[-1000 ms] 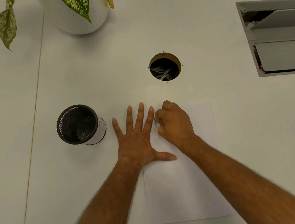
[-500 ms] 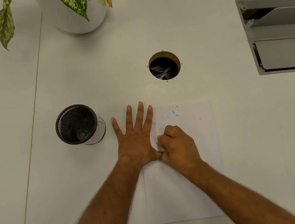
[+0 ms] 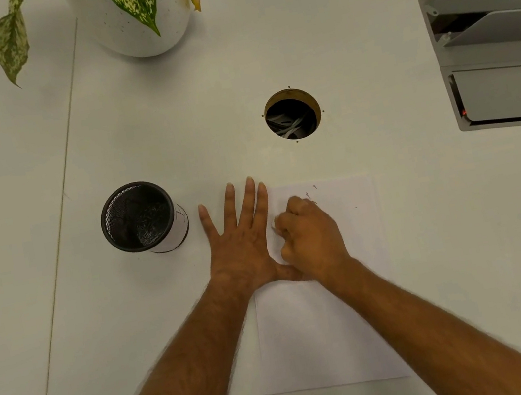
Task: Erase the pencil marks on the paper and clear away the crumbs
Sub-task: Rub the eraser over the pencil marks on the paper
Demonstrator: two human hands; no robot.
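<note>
Left hand [image 3: 240,249], fingers spread flat, is pinning the smooth white rectangular paper [image 3: 328,331]; right hand [image 3: 312,240], fingers curled, is pinching a small white eraser [image 3: 273,223] near dark crumbs [image 3: 311,195].

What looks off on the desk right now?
Little stands out. Dark flecks, crumbs or leftover marks, lie on the paper at its top edge, beyond the right hand. The plant's hanging leaf looks curled and blotchy.

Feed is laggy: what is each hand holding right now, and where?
Right hand is curled around a small white eraser, mostly hidden. Left hand holds nothing; it presses flat on the paper.
</note>
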